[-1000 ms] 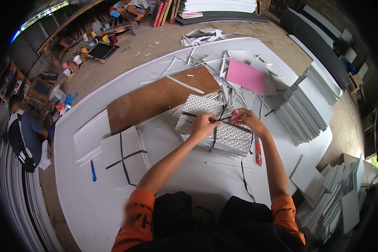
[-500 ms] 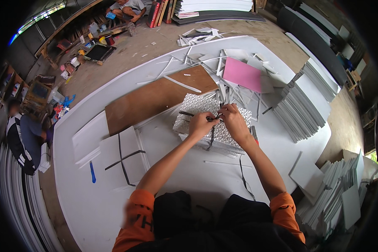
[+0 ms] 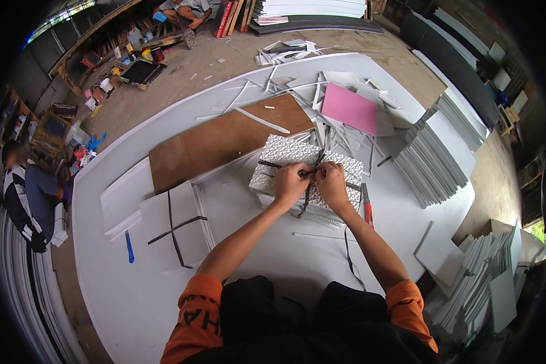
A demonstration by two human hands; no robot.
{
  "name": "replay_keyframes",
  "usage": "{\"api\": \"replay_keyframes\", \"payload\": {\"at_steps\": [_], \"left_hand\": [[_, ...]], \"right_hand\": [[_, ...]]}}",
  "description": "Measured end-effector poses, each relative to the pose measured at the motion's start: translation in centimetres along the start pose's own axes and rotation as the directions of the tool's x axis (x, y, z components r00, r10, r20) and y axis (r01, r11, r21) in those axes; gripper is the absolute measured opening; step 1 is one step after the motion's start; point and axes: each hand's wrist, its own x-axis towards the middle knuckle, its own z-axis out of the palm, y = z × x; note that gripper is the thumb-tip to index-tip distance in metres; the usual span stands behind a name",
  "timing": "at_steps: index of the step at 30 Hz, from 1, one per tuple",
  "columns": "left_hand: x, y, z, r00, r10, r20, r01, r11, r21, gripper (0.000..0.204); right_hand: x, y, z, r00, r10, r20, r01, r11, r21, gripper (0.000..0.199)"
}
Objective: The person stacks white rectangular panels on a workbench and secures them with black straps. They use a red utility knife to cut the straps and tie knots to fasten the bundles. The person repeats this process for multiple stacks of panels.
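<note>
My left hand (image 3: 290,184) and right hand (image 3: 332,184) close together, both pinching the black strap (image 3: 309,182) over the patterned white tile stack (image 3: 285,159) mid-table, white worktable (image 3: 273,255), brown board (image 3: 224,136) behind, pink sheet (image 3: 349,109) far right, strapped white bundle (image 3: 176,224) left, dirt workshop floor (image 3: 224,60).

The patterned stack (image 3: 285,159) lies between a tied stack (image 3: 179,227) at left and a cutter (image 3: 366,209) at right.

Both forearms come from lower edge, bare below orange sleeves, converging forward. Left hand (image 3: 291,184) and right hand (image 3: 332,184) meet side by side, knuckles up, fingers curled inward toward each other, thumbs close. Fingertips seem pinched together, but too small to tell surely. Wrists nearly straight.
</note>
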Motion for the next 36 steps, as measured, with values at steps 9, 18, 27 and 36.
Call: {"api": "replay_keyframes", "payload": {"at_steps": [9,18,27,36], "left_hand": [[-0.2,-0.4,0.1,0.999,0.035,-0.016,-0.034,0.999,0.029,0.023],[-0.2,-0.4,0.1,0.996,0.090,-0.028,-0.089,0.995,0.038,0.021],[-0.3,-0.4,0.0,0.984,0.163,-0.075,-0.162,0.987,0.017,0.016],[-0.5,-0.5,0.4,0.984,0.148,-0.101,-0.147,0.989,0.013,0.021]], "right_hand": [[1.4,2.4,1.4,0.848,0.462,0.259,-0.527,0.690,0.496,0.041],[1.4,0.1,0.2,0.889,0.397,0.229,-0.456,0.820,0.347,0.049],[1.5,-2.1,-0.6,0.892,0.404,0.202,-0.450,0.836,0.315,0.062],[0.3,-0.8,-3.0,0.993,0.116,-0.008,-0.114,0.987,0.113,0.041]]}}
